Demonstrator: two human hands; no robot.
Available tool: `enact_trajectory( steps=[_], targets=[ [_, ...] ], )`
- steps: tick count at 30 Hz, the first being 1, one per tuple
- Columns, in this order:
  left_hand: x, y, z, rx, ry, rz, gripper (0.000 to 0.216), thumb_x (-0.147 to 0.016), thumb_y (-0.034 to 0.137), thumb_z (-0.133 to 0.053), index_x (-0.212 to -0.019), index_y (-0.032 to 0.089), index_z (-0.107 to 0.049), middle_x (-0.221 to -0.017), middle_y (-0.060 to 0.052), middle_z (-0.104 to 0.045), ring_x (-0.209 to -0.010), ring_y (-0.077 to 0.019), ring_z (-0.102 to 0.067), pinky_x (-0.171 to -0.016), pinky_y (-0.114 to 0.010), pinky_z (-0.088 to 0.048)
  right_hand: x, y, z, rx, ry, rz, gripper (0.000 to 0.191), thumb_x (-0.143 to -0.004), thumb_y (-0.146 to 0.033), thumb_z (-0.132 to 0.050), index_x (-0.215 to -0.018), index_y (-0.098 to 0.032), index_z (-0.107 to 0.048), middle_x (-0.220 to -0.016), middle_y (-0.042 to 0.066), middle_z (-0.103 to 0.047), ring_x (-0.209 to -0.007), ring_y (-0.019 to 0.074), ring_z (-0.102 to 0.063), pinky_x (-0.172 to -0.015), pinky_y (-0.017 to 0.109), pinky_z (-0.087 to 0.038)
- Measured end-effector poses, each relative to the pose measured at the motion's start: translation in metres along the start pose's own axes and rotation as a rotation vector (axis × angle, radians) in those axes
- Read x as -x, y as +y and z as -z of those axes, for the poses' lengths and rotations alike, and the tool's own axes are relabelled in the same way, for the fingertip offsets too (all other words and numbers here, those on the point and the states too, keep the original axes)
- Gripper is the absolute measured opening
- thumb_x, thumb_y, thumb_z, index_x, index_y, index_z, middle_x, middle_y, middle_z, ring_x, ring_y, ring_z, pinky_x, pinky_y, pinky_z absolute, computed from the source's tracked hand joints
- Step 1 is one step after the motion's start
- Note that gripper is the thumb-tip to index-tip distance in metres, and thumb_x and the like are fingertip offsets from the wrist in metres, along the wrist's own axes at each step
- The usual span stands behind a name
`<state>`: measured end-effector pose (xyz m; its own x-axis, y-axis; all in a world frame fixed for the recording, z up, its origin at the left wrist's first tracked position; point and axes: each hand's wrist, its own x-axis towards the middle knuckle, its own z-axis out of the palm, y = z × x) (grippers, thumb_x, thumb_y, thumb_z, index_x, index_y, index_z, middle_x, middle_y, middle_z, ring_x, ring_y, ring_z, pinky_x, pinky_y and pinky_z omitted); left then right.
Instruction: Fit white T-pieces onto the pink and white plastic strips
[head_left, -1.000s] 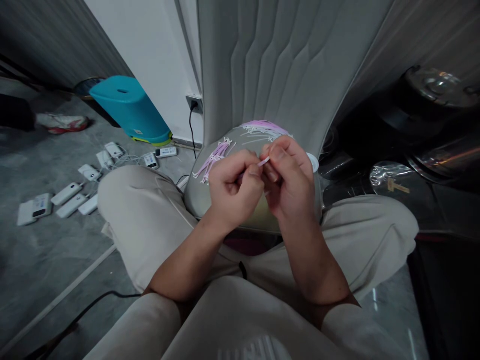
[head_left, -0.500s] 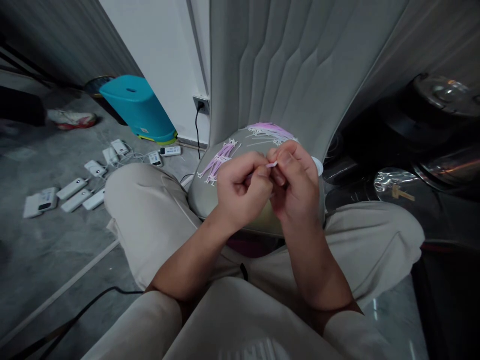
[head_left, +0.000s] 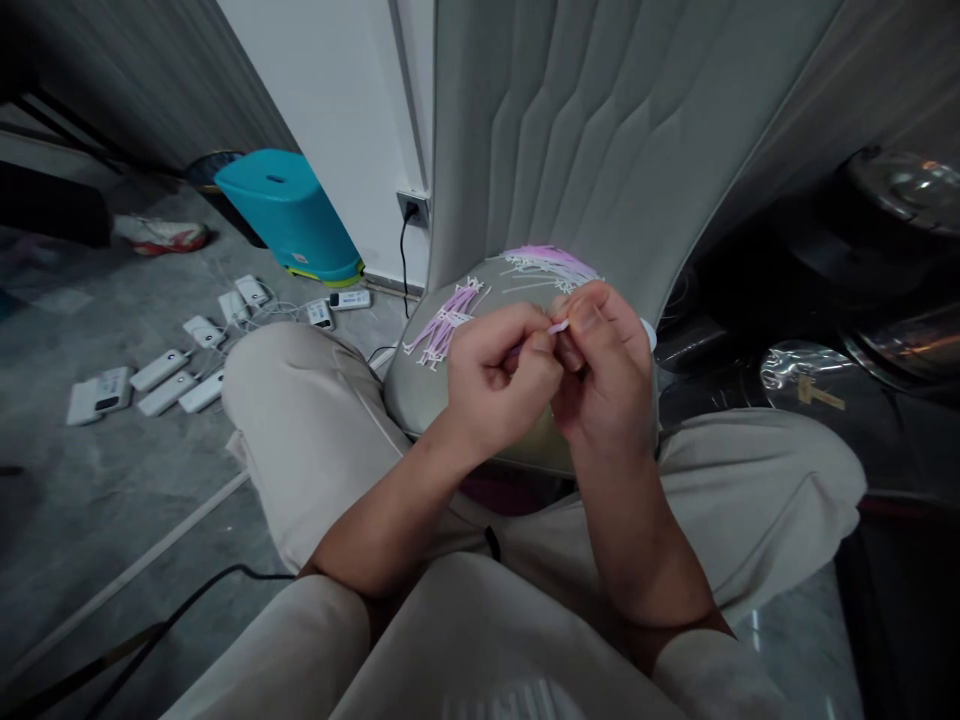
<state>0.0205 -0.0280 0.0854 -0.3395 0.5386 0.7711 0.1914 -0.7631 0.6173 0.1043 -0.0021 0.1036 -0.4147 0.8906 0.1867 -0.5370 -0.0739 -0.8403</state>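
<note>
My left hand (head_left: 501,385) and my right hand (head_left: 609,375) meet over a grey padded chair seat (head_left: 424,395), fingertips pinched together on a thin pink strip (head_left: 556,326). Both hands are closed, fingers curled. Behind them on the seat lie two heaps of thin strips: pink ones (head_left: 444,325) at the left, white and pink ones (head_left: 544,264) at the back. A small white round thing (head_left: 649,333) peeks out behind my right hand.
My knees in beige trousers (head_left: 315,420) flank the seat. The quilted chair back (head_left: 570,130) rises behind. Several white power banks with cables (head_left: 172,365) lie on the grey floor at left, near a teal stool (head_left: 289,215). Dark metal pots (head_left: 885,250) stand at right.
The camera has drifted, so everything sits a little further right in the picture. The hands keep the same pinch on the strip, with only slight finger movement.
</note>
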Motion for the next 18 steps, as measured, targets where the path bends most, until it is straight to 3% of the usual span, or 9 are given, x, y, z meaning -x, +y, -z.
enact_trajectory(
  steps=[18],
  targets=[
    [0.0023,-0.0052,0.0,-0.061,0.014,-0.001,0.031,-0.093,0.019,-0.054,-0.063,0.019,-0.056,-0.056,0.004,-0.061,-0.046,-0.007,-0.047,-0.044,-0.023,-0.037,-0.0033,0.0025,0.0019,-0.005,-0.005,0.05,0.031,-0.083,-0.036,-0.075,-0.064,-0.021,-0.055,-0.054,-0.007,-0.042,-0.047,0.0063,-0.034,-0.043,0.021,-0.029]
  ],
)
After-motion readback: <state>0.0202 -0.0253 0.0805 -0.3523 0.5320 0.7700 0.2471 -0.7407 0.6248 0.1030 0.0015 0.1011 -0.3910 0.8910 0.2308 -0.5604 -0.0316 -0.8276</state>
